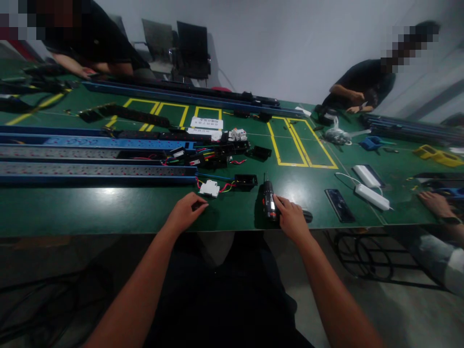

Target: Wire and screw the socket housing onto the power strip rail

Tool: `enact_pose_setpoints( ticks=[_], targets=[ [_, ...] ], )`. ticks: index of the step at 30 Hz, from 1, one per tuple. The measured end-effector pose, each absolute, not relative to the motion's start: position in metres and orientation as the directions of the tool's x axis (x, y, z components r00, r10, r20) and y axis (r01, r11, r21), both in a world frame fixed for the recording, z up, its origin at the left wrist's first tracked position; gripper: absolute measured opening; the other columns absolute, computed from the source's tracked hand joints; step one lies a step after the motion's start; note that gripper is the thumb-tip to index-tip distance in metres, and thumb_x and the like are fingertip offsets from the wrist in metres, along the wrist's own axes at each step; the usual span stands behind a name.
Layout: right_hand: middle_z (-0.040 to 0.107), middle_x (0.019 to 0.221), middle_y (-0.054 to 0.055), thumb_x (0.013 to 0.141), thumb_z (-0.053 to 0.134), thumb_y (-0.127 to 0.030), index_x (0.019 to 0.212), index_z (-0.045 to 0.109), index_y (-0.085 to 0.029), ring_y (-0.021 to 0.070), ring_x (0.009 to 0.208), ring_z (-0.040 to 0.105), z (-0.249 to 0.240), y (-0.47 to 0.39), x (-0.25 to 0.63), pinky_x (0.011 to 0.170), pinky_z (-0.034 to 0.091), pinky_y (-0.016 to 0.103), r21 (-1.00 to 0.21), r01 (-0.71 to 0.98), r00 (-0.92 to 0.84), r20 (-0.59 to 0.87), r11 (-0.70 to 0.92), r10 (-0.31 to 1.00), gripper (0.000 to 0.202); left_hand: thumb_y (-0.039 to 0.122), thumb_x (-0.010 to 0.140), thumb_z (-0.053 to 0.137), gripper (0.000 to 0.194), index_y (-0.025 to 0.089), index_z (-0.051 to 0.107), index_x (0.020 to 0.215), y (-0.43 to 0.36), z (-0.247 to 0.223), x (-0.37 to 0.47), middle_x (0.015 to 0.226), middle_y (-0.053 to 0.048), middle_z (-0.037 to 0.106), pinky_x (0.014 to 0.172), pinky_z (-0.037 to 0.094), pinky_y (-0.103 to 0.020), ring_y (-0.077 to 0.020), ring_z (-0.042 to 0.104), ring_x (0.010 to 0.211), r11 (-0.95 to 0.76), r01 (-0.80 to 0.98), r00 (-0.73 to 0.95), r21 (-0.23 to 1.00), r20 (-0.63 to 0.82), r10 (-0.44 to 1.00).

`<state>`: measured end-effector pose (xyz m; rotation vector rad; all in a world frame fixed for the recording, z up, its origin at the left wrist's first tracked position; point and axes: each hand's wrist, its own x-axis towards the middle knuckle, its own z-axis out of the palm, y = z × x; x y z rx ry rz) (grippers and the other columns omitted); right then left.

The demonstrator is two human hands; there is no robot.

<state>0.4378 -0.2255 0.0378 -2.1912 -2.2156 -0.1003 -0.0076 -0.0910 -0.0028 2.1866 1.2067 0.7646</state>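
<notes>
The power driver lies on the table, the grip of the right hand closed around its handle. Left of the driver, the left hand is near the white module; its grip state cannot be determined. Right of the driver: phone.

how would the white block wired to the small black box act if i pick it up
The white block looks stiff, judging by its hard, moulded outline. The thin, curved wires beside it look floppy and will probably bend. They run toward the black box, so lifting might tug it.
</notes>
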Motion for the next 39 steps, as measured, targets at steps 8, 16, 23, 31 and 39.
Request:
enact_pose_setpoints(
  ticks=[8, 16, 23, 31, 39],
  targets=[
    [0.058, 0.18, 0.013, 0.097, 0.061, -0.003, 0.176, 0.061, -0.031, 0.0406, 0.159, 0.053, 0.037, -0.262, 0.42, 0.134, 0.04, 0.067, -0.062, 0.997, 0.054, 0.327, -0.035, 0.943, 0.084, 0.03, 0.115, 0.058, 0.032, 0.017, 0.08, 0.134, 0.052, 0.056, 0.062, 0.137, -0.02, 0.08, 0.114, 0.053, -0.054, -0.0392, 0.071, 0.13, -0.444, 0.862, 0.359, 0.243, 0.326, 0.875],
    [0.076, 0.146, 0.011, 0.109, 0.062, -0.01, 0.151, 0.074, -0.03, 0.0313, 0.135, 0.066, 0.033, -0.309, 0.335, 0.121, 0.05, 0.056, -0.394, 0.908, 0.035, 0.417, 0.145, 0.908, 0.048, 0.035, 0.112, 0.066, 0.031, 0.016, 0.083, 0.129, 0.089, 0.05, 0.077, 0.138, -0.022, 0.082, 0.116, 0.045, -0.055, -0.0438, 0.069, 0.135, -0.473, 0.881, 0.468, 0.016, 0.12, 0.876],
    [0.072, 0.149, 0.015, 0.108, 0.065, -0.014, 0.151, 0.075, -0.026, 0.0336, 0.137, 0.068, 0.029, -0.236, 0.292, 0.115, 0.057, 0.055, -0.557, 0.8, -0.107, 0.231, 0.222, 0.967, 0.045, 0.029, 0.108, 0.065, 0.021, 0.02, 0.082, 0.115, 0.054, 0.053, 0.029, 0.131, -0.02, 0.079, 0.11, 0.05, -0.056, -0.0419, 0.069, 0.127, -0.572, 0.818, 0.549, 0.053, 0.223, 0.806],
    [0.064, 0.164, 0.02, 0.102, 0.084, -0.033, 0.165, 0.066, -0.02, 0.0421, 0.154, 0.051, 0.024, -0.121, 0.24, 0.132, 0.042, 0.062, -0.442, 0.88, -0.057, 0.264, 0.173, 0.963, 0.067, 0.017, 0.104, 0.063, 0.026, 0.018, 0.079, 0.124, 0.03, 0.036, 0.027, 0.139, -0.023, 0.077, 0.12, 0.054, -0.057, -0.0415, 0.07, 0.135, -0.676, 0.722, 0.635, 0.151, 0.244, 0.733],
    [0.069, 0.152, 0.021, 0.11, 0.076, -0.045, 0.15, 0.07, -0.016, 0.0416, 0.151, 0.05, -0.006, -0.095, 0.228, 0.137, 0.031, 0.063, -0.387, 0.909, -0.073, 0.212, 0.153, 0.974, 0.049, 0.018, 0.107, 0.06, 0.02, 0.019, 0.075, 0.12, 0.036, 0.045, 0.022, 0.138, -0.02, 0.075, 0.106, 0.062, -0.047, -0.0365, 0.074, 0.126, -0.643, 0.744, 0.606, 0.18, 0.221, 0.764]
  ],
)
